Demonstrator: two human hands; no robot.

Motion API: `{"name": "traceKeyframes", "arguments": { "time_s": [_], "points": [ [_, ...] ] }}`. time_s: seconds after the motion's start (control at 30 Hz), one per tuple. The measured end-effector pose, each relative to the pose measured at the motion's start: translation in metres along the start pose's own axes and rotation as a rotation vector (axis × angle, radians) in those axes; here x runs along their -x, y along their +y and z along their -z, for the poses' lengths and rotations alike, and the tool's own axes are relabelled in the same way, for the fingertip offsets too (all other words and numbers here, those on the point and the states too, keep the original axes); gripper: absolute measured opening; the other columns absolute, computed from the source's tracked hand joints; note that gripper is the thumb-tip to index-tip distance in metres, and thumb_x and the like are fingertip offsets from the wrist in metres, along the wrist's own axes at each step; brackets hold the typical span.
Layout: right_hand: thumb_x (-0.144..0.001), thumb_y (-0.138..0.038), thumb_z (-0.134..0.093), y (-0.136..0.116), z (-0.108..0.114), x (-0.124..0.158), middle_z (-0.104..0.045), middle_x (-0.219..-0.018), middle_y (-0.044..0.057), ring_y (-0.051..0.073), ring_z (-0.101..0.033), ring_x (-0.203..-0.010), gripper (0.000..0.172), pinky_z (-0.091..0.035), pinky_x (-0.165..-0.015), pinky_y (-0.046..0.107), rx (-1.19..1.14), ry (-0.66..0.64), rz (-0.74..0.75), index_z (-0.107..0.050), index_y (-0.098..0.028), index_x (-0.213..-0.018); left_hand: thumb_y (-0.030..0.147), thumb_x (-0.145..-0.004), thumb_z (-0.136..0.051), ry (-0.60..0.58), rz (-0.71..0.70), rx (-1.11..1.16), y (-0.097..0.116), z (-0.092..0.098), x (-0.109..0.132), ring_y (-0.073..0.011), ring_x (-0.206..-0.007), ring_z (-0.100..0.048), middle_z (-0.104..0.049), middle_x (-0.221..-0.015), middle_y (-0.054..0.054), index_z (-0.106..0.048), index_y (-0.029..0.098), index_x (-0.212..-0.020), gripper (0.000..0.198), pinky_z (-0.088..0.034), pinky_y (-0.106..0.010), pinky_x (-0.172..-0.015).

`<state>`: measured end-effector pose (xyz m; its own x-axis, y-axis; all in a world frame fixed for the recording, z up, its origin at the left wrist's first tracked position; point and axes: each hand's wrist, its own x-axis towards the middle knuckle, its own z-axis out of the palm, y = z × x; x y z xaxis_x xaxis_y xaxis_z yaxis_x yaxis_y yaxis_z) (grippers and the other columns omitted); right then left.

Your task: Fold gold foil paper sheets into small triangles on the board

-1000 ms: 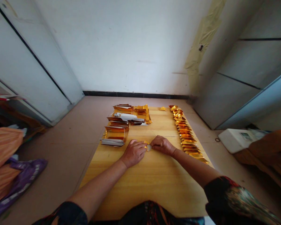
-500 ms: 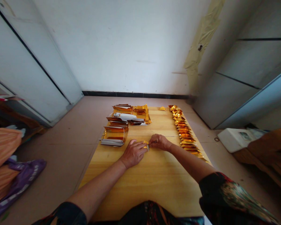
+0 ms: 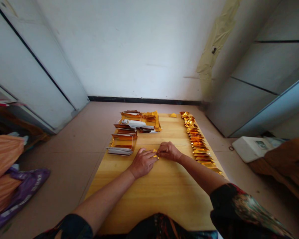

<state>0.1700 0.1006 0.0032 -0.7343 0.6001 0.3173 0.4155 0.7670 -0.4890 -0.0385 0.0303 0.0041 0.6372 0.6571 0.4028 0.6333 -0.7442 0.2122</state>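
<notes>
On the wooden table [image 3: 149, 199], a small folded piece of gold foil paper [image 3: 155, 153] lies between my two hands. My left hand [image 3: 144, 162] reaches in from the left and holds the piece against the tabletop under its fingertips. With thumb and fingers pinched together, my right hand [image 3: 168, 151] grips the right side of the same piece. The fingers hide most of the paper, so its exact shape cannot be made out.
Stacks of gold foil sheets [image 3: 123, 141] with white backs, some rolled, lie at the back left. A row of folded gold foil pieces [image 3: 199, 144] runs down the right edge. One small gold piece [image 3: 173, 115] sits at the far edge. A white box [image 3: 249, 149] stands right of the table.
The pale underside that showed at the paper's right edge is now folded over, and gold shows there. My right fingers have moved slightly left, while my left hand stays in place.
</notes>
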Motion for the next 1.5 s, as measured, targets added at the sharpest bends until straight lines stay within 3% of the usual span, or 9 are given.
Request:
{"name": "traceKeyframes", "arguments": {
  "time_s": [0.33, 0.63, 0.87, 0.97, 1.03, 1.2, 1.33, 1.5],
  "points": [
    [-0.084, -0.031, -0.06, 0.0, -0.003, 0.0, -0.065, -0.07, 0.002, 0.011, -0.057, -0.065, 0.018, -0.037, -0.063, 0.021, 0.032, 0.005, 0.046, -0.071, -0.02, -0.076, 0.017, -0.084, -0.046, -0.003, -0.001, -0.004, 0.0, 0.0, 0.0, -0.0194, -0.111, -0.055, -0.066, -0.11, -0.005, -0.063, 0.026, -0.102, 0.027, -0.032, -0.041, -0.092],
    [-0.084, -0.032, -0.06, 0.001, -0.008, 0.001, -0.066, -0.073, 0.001, 0.011, -0.058, -0.069, 0.017, -0.036, -0.068, 0.022, 0.054, -0.017, -0.027, -0.071, -0.022, -0.076, 0.016, -0.085, -0.045, -0.028, -0.001, 0.013, -0.001, 0.0, 0.0, -0.0192, -0.11, -0.054, -0.063, -0.113, -0.005, -0.064, 0.026, -0.102, 0.028, -0.034, -0.04, -0.093],
    [-0.076, -0.026, -0.068, -0.002, -0.005, -0.005, -0.064, -0.073, 0.0, 0.011, -0.056, -0.07, 0.007, -0.036, -0.068, 0.022, 0.051, -0.034, -0.091, -0.068, -0.019, -0.079, 0.015, -0.082, -0.047, -0.007, 0.008, -0.024, -0.001, 0.001, -0.002, -0.0189, -0.097, -0.054, -0.059, -0.112, -0.007, -0.066, 0.026, -0.097, 0.026, -0.038, -0.039, -0.089],
    [-0.067, -0.022, -0.073, -0.004, -0.003, -0.009, -0.06, -0.072, -0.001, 0.011, -0.051, -0.065, 0.019, -0.034, -0.062, 0.02, 0.064, -0.03, -0.205, -0.064, -0.016, -0.083, 0.014, -0.082, -0.047, -0.025, 0.008, -0.026, 0.001, 0.002, -0.002, -0.0187, -0.097, -0.054, -0.059, -0.11, -0.006, -0.066, 0.026, -0.097, 0.027, -0.036, -0.04, -0.09],
    [-0.065, -0.02, -0.074, -0.003, -0.003, -0.011, -0.057, -0.07, -0.002, 0.009, -0.048, -0.062, 0.017, -0.032, -0.059, 0.02, 0.068, -0.051, -0.231, -0.062, -0.015, -0.076, 0.014, -0.083, -0.047, -0.044, 0.011, -0.028, 0.001, 0.003, -0.002, -0.018, -0.096, -0.055, -0.06, -0.109, -0.005, -0.064, 0.026, -0.099, 0.027, -0.034, -0.041, -0.092],
    [-0.071, -0.025, -0.072, -0.001, -0.003, -0.01, -0.057, -0.068, 0.0, 0.011, -0.049, -0.064, 0.015, -0.031, -0.059, 0.021, 0.16, -0.083, -0.113, -0.062, -0.016, -0.065, 0.014, -0.083, -0.046, -0.064, 0.008, -0.011, 0.002, 0.005, -0.002, -0.0174, -0.097, -0.055, -0.063, -0.105, -0.004, -0.063, 0.025, -0.101, 0.027, -0.031, -0.041, -0.093],
    [-0.081, -0.029, -0.063, -0.017, -0.001, -0.007, -0.059, -0.07, 0.003, 0.014, -0.05, -0.069, 0.017, -0.031, -0.062, 0.025, 0.362, -0.124, -0.093, -0.066, -0.016, -0.069, 0.015, -0.083, -0.046, -0.055, 0.003, -0.004, 0.0, 0.006, -0.002, -0.0173, -0.095, -0.057, -0.064, -0.1, -0.003, -0.063, 0.026, -0.1, 0.027, -0.033, -0.039, -0.089],
    [-0.086, -0.016, -0.053, -0.055, -0.004, 0.0, -0.061, -0.08, 0.009, 0.019, -0.051, -0.08, 0.016, -0.032, -0.067, 0.029, 0.532, -0.185, -0.245, -0.065, -0.015, -0.075, 0.013, -0.082, -0.046, -0.051, 0.013, -0.011, 0.006, 0.005, -0.002, -0.0184, -0.093, -0.056, -0.063, -0.1, -0.005, -0.063, 0.026, -0.104, 0.031, -0.036, -0.037, -0.083]
  ]
}}
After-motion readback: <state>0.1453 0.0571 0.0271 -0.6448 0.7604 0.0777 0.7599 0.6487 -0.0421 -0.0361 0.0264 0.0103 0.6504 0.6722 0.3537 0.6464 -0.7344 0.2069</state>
